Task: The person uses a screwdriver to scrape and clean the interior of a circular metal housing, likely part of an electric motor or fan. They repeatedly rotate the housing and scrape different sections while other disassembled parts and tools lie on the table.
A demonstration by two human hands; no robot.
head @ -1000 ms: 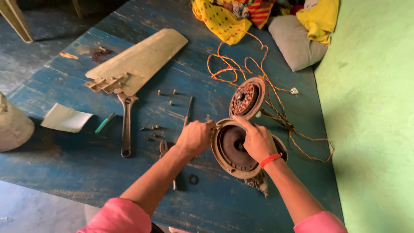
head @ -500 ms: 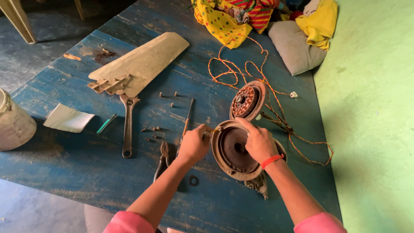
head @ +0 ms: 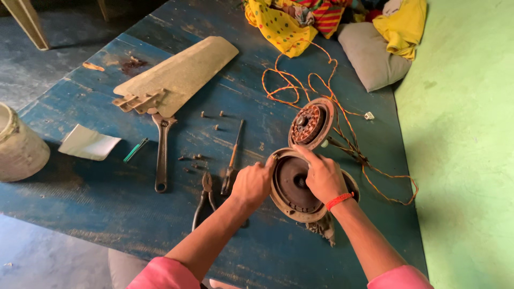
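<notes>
Both hands are on the round motor cover [head: 292, 187], which stands tilted near the right end of the blue table [head: 96, 214]. The left hand [head: 251, 184] pinches the cover's left rim with curled fingers; the right hand [head: 321, 179] lies over its upper right edge, fingers closed onto the rim, a red band on the wrist. Just behind the cover, touching or nearly so, the copper-wound stator [head: 309, 123] leans upright, and orange wire [head: 300, 85] loops away from it toward a heap of yellow cloth [head: 278, 24] and a grey cushion [head: 369, 56].

Crowding the left hand are pliers [head: 203, 200] and a screwdriver [head: 233, 158], both just beside the wrist. Loose screws [head: 211, 114] lie scattered further out. A wrench [head: 160, 152] lies further left, its jaw end touching the bracket of a pale fan blade [head: 176, 75]. Well apart, at the table's left edge, lie a folded paper [head: 88, 143] and a green pen [head: 135, 150], with a whitish pot [head: 19, 144] beyond on the floor.
</notes>
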